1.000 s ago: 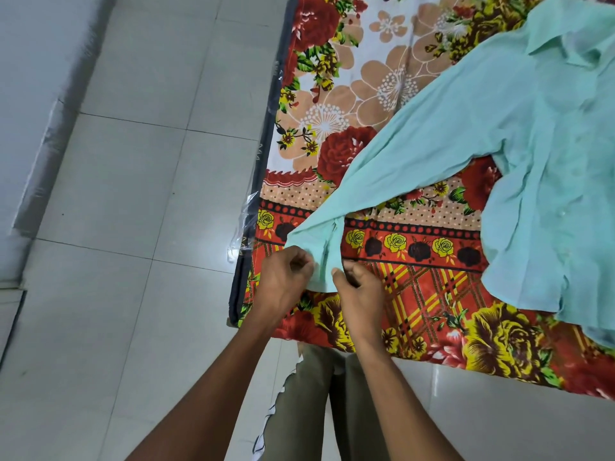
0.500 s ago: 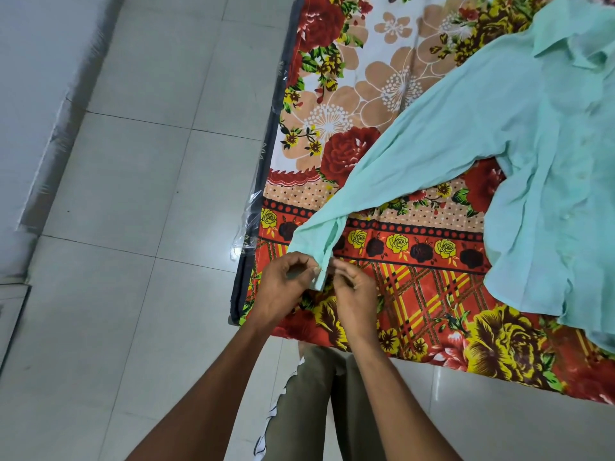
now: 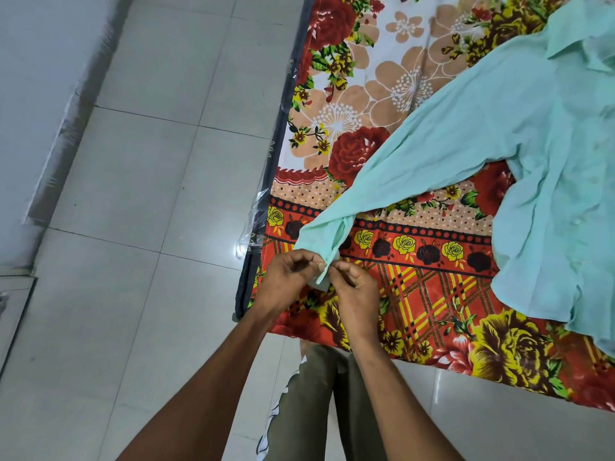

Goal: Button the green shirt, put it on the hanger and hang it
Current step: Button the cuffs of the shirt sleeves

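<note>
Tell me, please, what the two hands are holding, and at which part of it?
Both the left hand and the right hand pinch the green shirt at the cuff end of its outstretched sleeve, fingers on either side of the cuff opening.

Both forearms are bare from the bottom edge of the view up to the wrists, with no sleeves, watch or bands on them. The left hand (image 3: 289, 277) and right hand (image 3: 355, 291) carry no rings or gloves. Between the 2 forearms, olive-green trousers (image 3: 306, 404) cover the legs, with a white wavy stripe (image 3: 271, 417) running down their left edge.
</note>
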